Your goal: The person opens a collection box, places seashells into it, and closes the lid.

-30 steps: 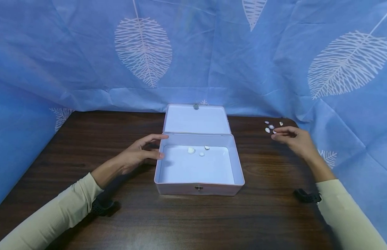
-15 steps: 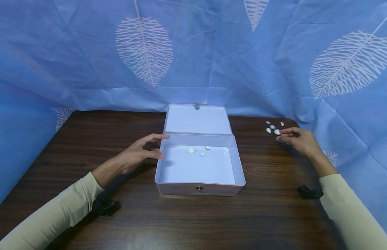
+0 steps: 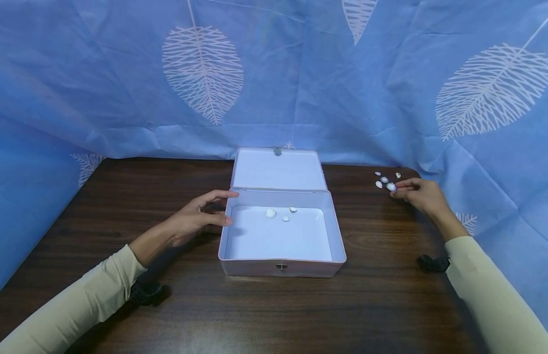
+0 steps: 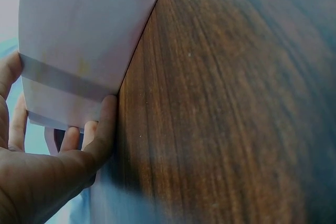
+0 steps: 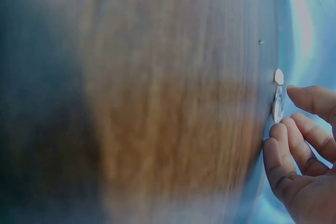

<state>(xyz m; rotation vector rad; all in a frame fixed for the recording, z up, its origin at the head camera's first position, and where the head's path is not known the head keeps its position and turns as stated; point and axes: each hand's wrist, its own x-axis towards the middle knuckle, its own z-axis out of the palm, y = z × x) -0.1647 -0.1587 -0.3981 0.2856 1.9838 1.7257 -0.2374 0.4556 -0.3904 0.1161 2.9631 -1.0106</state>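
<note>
In the head view my left hand (image 3: 192, 219) rests at the left side of an open white hinged box (image 3: 338, 231), fingers spread. The left wrist view has its fingertips touching the box's outer wall (image 4: 79, 51). Inside the box lie three small white seashells, one of them the largest shell (image 3: 270, 213). At the far right of the table my right hand (image 3: 420, 196) reaches a white seashell (image 3: 391, 187). In the right wrist view a shell (image 5: 277, 106) lies between the thumb and fingertips, which stand apart; a firm grip is not visible.
Several other small shells, including a left one (image 3: 379, 184) and a far one (image 3: 398, 175), lie by the right hand. The box lid (image 3: 278, 169) leans back toward the blue leaf-patterned curtain (image 3: 300, 88). Dark wooden tabletop (image 3: 274, 314) surrounds the box.
My right hand has drawn slightly to the right, and the shell at its fingertips, partly covered a second ago, now shows fully. The left hand and the box have stayed put.
</note>
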